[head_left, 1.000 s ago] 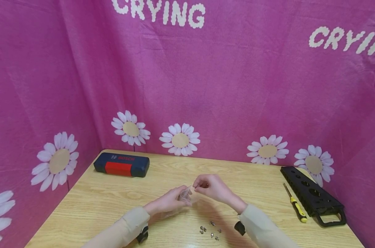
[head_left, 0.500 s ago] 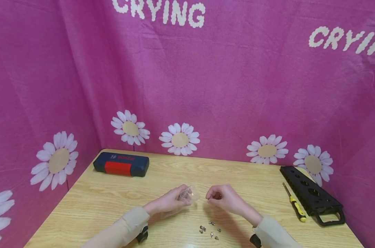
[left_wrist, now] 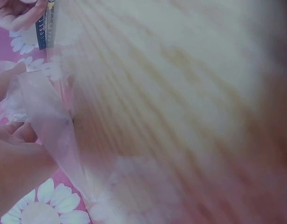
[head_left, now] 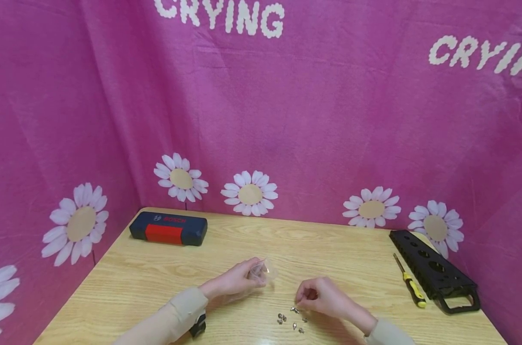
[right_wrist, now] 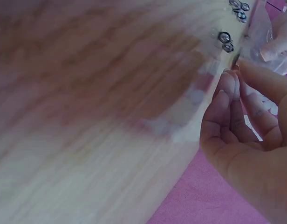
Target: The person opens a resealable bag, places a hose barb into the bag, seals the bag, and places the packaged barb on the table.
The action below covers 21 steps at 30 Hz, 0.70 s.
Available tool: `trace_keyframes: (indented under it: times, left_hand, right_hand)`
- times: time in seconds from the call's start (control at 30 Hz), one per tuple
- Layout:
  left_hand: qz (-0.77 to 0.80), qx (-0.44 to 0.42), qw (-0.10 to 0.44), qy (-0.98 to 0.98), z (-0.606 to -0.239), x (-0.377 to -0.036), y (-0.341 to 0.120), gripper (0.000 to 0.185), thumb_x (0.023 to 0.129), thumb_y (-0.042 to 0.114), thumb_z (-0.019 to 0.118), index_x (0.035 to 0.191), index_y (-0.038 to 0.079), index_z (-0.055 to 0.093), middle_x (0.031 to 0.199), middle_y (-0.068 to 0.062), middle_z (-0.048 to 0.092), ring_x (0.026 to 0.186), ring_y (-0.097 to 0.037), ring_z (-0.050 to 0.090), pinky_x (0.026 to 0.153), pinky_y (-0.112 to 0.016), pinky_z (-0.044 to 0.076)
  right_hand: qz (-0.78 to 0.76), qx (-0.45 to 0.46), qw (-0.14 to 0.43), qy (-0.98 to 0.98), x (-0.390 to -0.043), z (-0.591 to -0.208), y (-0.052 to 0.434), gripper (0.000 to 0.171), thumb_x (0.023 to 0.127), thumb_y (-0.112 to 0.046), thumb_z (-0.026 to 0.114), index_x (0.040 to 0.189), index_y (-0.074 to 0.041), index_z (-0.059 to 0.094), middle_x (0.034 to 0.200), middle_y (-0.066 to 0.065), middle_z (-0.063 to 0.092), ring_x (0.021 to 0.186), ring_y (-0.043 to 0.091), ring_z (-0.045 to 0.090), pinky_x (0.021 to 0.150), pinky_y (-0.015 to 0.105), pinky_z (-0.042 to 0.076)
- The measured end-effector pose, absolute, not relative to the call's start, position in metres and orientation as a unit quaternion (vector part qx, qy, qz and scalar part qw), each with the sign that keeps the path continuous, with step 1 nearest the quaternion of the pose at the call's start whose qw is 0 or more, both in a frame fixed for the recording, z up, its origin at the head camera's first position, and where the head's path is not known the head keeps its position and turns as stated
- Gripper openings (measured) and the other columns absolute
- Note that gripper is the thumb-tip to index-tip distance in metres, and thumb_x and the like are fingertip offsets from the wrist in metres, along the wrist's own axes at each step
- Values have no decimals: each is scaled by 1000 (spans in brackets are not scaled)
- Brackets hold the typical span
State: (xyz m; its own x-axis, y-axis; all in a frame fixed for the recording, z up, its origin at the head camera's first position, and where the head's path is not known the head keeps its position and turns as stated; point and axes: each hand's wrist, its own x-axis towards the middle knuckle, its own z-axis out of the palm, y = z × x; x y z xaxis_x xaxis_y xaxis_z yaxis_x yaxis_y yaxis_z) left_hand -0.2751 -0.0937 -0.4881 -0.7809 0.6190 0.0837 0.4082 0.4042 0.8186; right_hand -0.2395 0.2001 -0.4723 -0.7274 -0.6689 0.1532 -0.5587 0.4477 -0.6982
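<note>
My left hand (head_left: 232, 280) grips a clear plastic bag (head_left: 266, 270) just above the table, its open end facing right. In the left wrist view the thin film of the bag (left_wrist: 45, 112) spreads out from between fingers and thumb. Several small shiny metal pieces that look like screws (head_left: 282, 317) lie loose in front of me. Over their right edge, my right hand (head_left: 323, 297) has its fingers curled and its fingertips close to one piece. In the right wrist view a small dark thing sits at the fingertips (right_wrist: 222, 93); whether it is pinched is unclear.
A dark blue and red Bosch case (head_left: 169, 228) stands at the back left of the wooden table (head_left: 330, 249). On the right lie a yellow and black screwdriver (head_left: 412, 286) and a long black holder with holes (head_left: 437, 270). Pink flowered cloth (head_left: 287, 120) hangs behind.
My right hand has drawn back from the mouth of the bag and moved right and down to the metal pieces. My left hand stays in place with the bag.
</note>
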Motion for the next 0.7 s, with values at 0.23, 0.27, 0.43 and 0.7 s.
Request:
trace_keyframes:
  times: [0.23,0.27,0.43,0.7]
  left_hand:
    - [461,292,126,828,-486,-273,-92,28,98,12,73,121,2,61,111,-7,69,106,-18,63,100,-33,49]
    - [461,290,127,829,-486,-273,-92,27,98,12,73,121,3,61,110,-7,68,105,-17,63,99,-33,49]
    - [460,291,125,829,-487,-274,-92,27,99,12,73,121,3,60,108,-5,69,103,-13,62,97,-31,49]
    - [467,302,123,822,-489,-274,-92,27,98,10,73,120,1,59,107,-7,70,102,-16,64,94,-29,50]
  right_hand:
    - [-386,-361,96,843,-234,-476,201,12,86,-2,83,86,-4,72,75,-4,70,69,-7,55,62,18,53]
    - [-388,-359,97,843,-234,-477,201,12,86,-3,84,86,-4,72,75,-4,70,69,-7,55,61,18,53]
    - [-389,-352,90,846,-233,-480,199,14,84,-3,85,84,-5,71,74,-6,68,68,-7,55,61,18,52]
    - [-385,-347,87,851,-233,-483,197,13,85,-1,83,83,-7,71,75,-7,68,69,-8,54,61,17,51]
